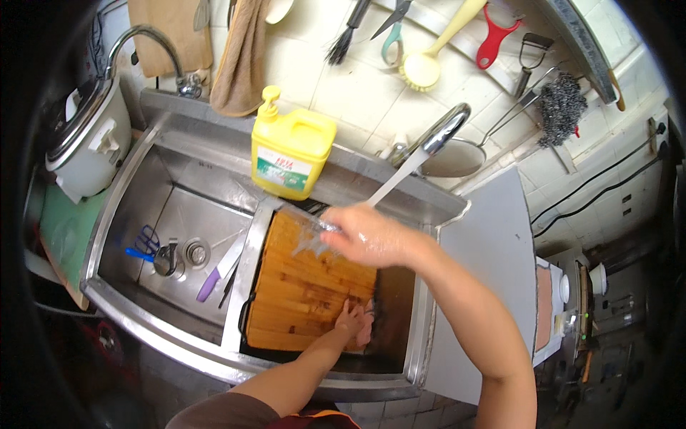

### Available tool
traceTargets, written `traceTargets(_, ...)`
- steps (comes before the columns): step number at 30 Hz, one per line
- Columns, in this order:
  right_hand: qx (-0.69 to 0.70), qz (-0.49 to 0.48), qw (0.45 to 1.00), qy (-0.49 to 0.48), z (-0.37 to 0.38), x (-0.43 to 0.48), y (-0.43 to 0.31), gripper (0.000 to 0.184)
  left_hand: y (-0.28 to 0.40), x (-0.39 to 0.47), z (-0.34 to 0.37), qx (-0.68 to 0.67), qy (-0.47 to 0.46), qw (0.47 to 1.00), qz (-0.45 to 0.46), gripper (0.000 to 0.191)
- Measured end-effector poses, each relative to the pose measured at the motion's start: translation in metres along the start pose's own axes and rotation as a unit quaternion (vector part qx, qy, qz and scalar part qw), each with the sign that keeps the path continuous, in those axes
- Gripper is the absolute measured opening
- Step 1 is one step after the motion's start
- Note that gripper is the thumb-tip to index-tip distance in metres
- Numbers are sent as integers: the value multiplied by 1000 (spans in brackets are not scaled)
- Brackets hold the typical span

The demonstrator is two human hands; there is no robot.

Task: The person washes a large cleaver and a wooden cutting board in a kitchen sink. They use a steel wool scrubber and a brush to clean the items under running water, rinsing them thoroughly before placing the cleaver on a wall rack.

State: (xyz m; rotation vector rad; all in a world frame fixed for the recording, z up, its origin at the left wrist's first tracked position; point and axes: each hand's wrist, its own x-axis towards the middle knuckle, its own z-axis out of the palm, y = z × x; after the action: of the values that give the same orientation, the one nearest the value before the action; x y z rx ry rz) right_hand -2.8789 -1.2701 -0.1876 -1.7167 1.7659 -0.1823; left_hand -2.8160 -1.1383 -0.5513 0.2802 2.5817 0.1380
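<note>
A wooden cutting board (pixel 300 289) lies tilted in the right basin of a steel sink (pixel 394 322). My left hand (pixel 351 317) is at the board's lower right edge, gripping a pink cloth (pixel 366 326). Above the board's far end, my right hand (pixel 370 236) is wet and under the running water (pixel 396 177) from a chrome faucet (pixel 447 128). Clear water (pixel 313 241) sprays from its fingers over the board. Something shiny shows between thumb and fingers; I cannot tell whether it is water or an object.
A yellow detergent jug (pixel 292 155) stands on the sink's back ledge. The left basin holds a purple-handled knife (pixel 217 273) and a blue-handled utensil (pixel 142 253). A white appliance (pixel 96 145) stands at left, a grey panel (pixel 482 284) at right. Scissors (pixel 394 37) and brushes hang behind.
</note>
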Motion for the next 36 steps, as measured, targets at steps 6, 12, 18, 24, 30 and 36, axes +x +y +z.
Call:
traceTargets(6, -149, 40, 988, 23, -15, -60, -47, 26, 10, 19, -8, -12, 83, 996, -8, 51)
traceTargets(12, -267, -63, 936, 221, -70, -127, -77, 30, -40, -30, -42, -245, 126, 961, -16, 34)
traceTargets(18, -471, -181, 717, 481, -175, -189, -83, 28, -139, -78, -71, -378, 307, 873, -25, 22)
traceTargets(24, -515, 11, 687, 513, -245, -251, -72, 25, -179, -139, -104, -397, 324, 844, -160, 17)
traceTargets(30, -469, 34, 714, 519, -267, -240, -46, 23, -156, -176, -141, -433, 250, 836, -228, 22)
traceTargets(36, -386, -27, 740, 550, -289, -234, -46, 25, -174, -187, -120, -442, 258, 837, -194, 25)
